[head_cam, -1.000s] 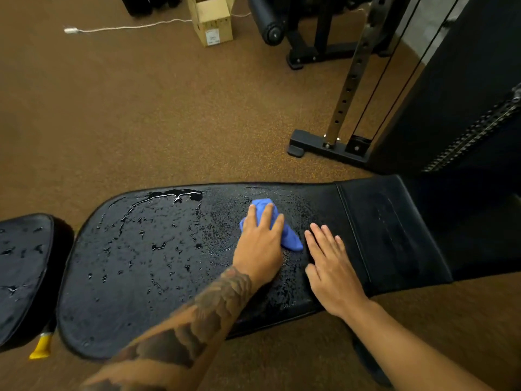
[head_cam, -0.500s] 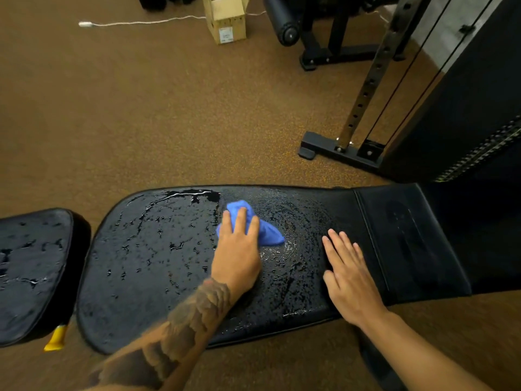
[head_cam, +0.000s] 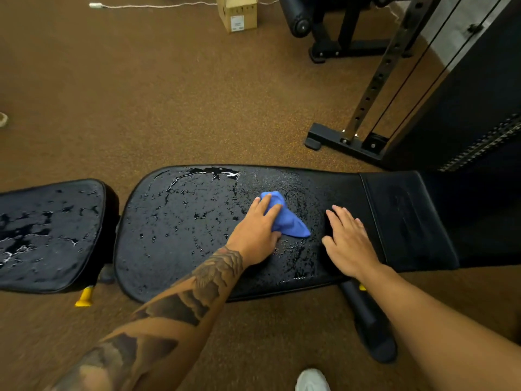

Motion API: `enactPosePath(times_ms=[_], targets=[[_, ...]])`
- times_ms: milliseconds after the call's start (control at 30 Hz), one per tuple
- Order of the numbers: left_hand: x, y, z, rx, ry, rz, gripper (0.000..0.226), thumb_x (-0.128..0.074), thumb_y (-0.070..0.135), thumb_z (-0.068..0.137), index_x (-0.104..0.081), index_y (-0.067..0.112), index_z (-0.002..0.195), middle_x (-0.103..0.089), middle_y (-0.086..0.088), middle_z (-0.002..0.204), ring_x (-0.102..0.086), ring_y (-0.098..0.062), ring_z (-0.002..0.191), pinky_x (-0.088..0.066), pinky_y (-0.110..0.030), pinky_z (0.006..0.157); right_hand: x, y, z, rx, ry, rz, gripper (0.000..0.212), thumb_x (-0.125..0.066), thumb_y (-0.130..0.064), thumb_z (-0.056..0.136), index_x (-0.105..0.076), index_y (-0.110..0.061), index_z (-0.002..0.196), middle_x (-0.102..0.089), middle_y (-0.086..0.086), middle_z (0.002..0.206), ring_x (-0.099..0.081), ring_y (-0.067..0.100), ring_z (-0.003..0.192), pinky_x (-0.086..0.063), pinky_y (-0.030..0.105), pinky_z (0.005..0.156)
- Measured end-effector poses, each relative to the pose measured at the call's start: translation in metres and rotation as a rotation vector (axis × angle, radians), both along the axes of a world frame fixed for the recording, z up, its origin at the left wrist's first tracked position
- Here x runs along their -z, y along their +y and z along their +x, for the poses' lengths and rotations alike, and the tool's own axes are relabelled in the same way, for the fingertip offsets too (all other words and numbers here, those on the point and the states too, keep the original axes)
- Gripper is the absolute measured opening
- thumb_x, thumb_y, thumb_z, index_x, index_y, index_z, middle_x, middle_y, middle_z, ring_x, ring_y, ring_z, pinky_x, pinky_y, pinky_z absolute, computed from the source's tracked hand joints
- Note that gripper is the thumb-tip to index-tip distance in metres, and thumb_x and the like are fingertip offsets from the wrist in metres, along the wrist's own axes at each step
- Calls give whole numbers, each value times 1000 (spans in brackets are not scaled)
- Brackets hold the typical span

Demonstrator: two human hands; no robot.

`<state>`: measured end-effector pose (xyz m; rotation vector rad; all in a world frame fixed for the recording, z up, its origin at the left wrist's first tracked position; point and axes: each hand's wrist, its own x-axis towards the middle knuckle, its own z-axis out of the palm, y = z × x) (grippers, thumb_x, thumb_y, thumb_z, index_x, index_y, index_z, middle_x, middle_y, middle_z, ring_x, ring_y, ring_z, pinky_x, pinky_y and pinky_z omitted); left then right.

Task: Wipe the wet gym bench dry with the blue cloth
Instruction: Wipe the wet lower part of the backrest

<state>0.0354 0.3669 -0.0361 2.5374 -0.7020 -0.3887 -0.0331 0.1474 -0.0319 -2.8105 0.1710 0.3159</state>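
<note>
**Inspector:** Position of the blue cloth [head_cam: 291,227]?

**Assessor:** Bunched on the long back pad of the surface [head_cam: 180,238], right of the pad's middle and nearer its far edge. Its tapered end points toward the right hand and stops short of it.

**Inspector:** State of the hands?

**Assessor:** The left hand [head_cam: 258,232] lies on the cloth's left part, fingers extended over the fabric, pressing it to the pad. It does not clench the cloth. The right hand [head_cam: 348,244] lies flat on the pad with its fingers spread and holds nothing. It sits just beside the seam to the end section [head_cam: 406,218].

**Inspector:** Condition of the pad?

**Assessor:** There are beads and streaks of water across the left half, and a pooled patch [head_cam: 214,173] at the far edge. Fine droplets lie around the cloth and between the hands. The end section looks matte, with no visible droplets. The separate seat pad [head_cam: 48,235] at left carries blotches of water.

**Inspector:** Surroundings?

**Assessor:** Brown speckled floor [head_cam: 141,94]. A cardboard box [head_cam: 238,14] and a white cord [head_cam: 158,6] lie at the far side. A perforated machine upright [head_cam: 375,80] stands at right, and a white shoe [head_cam: 311,380] is at the near edge.
</note>
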Motion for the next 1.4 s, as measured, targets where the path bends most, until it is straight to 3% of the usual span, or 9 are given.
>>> enactPosePath(times_ms=[100,200,333,500,733,867,1000,1200,1400], targets=[[-2,6,2,2,14,-30,69,-66,24,86,-34,8,145,-22,-17,156,-17,-33,145,-22,-41,117,-9,27,14,-78,-95,74,72,-42,-37,80,-28,-14,147,-24,4,156,-18,21,144,-16,43,117],[-7,12,5,28,5,-77,72,-68,20,84,-33,0,144,-26,-21,154,-21,-33,144,-15,-32,117,-12,60,29,-207,-170,144,76,-54,-34,77,-32,-9,146,-30,9,153,-25,25,141,-22,41,115],[-9,36,4,28,-13,-146,71,-62,9,83,-30,-3,145,-28,-20,153,-24,-31,143,-6,-15,112,-9,93,39,-253,-157,190,76,-58,-29,84,-23,-13,150,-19,9,158,-13,23,146,-14,37,118],[-5,80,-6,-28,-54,-112,77,-62,27,90,-19,4,150,-14,-9,160,-7,-24,148,-3,-23,115,6,115,39,-175,-76,107,75,-51,-47,92,-13,-22,152,-4,3,161,2,21,147,-10,44,118],[3,128,-22,-53,-98,-31,83,-53,49,92,-13,10,153,-7,-1,161,1,-18,148,-3,-31,120,8,124,35,-93,-93,77,64,-47,-32,94,-19,-22,151,2,5,161,6,21,147,-6,42,119],[2,132,-34,-100,-105,-11,90,-31,67,86,-11,11,153,-4,3,161,6,-14,148,1,-29,118,11,124,35,-68,-91,127,61,-46,-29,94,-23,-25,150,3,3,161,9,22,147,-1,40,119],[1,142,-54,-114,-149,74,92,-31,71,88,-7,11,153,1,1,161,11,-15,147,-1,-37,121,13,120,36,-91,-106,136,59,-45,-28,95,-23,-25,149,-2,3,161,6,20,147,0,39,119],[16,150,-82,-117,-165,285,101,-29,80,85,-15,6,152,-8,-8,161,0,-25,149,-1,-41,117,19,117,37,-134,-147,107,60,-45,-30,95,-22,-23,150,-6,6,160,2,23,147,-3,42,119],[21,139,-82,-187,-184,342,101,-20,80,84,-14,5,151,-6,-8,161,2,-25,148,1,-41,119,23,118,33,-138,-191,87,60,-46,-29,95,-24,-21,150,-11,8,159,-5,26,146,-7,44,118]])
